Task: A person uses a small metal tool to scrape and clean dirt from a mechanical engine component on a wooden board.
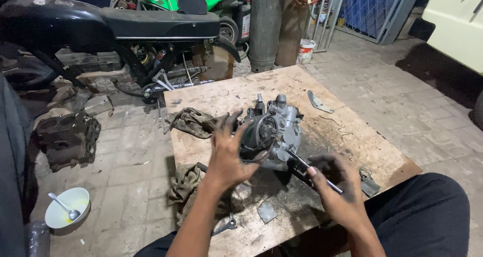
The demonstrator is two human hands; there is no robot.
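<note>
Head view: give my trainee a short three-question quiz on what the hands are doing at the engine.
1. True or false: the left hand rests on the engine.
2. What does the right hand hold? A) a spoon B) a slim metal tool C) a rag
3. Fill in: the engine sits on a wooden ____ laid on the paved floor.

Key: 1 true. 2 B, the tool, its tip at the engine. 3 board.
</note>
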